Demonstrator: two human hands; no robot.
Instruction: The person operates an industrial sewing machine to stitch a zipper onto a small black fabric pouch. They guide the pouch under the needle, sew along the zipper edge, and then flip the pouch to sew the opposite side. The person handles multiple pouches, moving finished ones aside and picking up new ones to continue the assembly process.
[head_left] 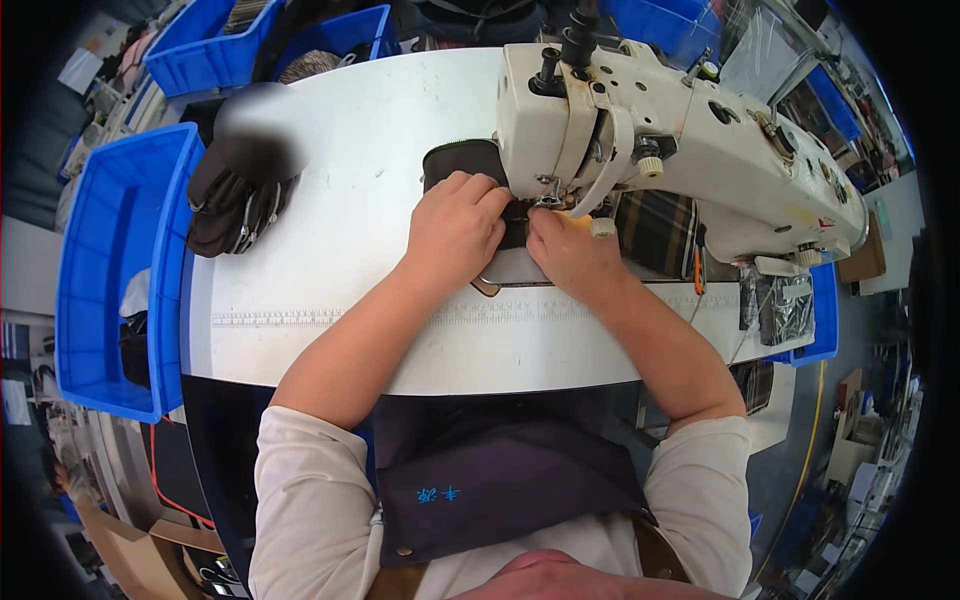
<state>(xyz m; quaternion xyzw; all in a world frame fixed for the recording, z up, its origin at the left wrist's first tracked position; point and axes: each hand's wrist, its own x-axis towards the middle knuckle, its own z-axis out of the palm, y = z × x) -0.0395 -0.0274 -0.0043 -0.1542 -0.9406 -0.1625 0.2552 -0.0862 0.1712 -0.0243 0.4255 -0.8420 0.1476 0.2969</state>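
A dark fabric piece (466,157) with a rounded, greenish-trimmed far edge lies under the head of a white sewing machine (545,125). My left hand (455,232) bears on it from the left, fingers curled and closed on the cloth beside the presser foot (549,200). From the right, my right hand (575,255) pinches the same cloth close to the foot, its fingertips partly hidden by the machine. Both hands nearly meet at the needle area. Part of the fabric is covered by my hands.
A white table (340,210) with a printed ruler strip carries a heap of dark pouches (235,195) at left. Blue bins (110,290) stand beside and behind it. Orange-handled snips (698,270) and a dark striped cloth (655,230) lie right, near plastic-wrapped packets (785,308).
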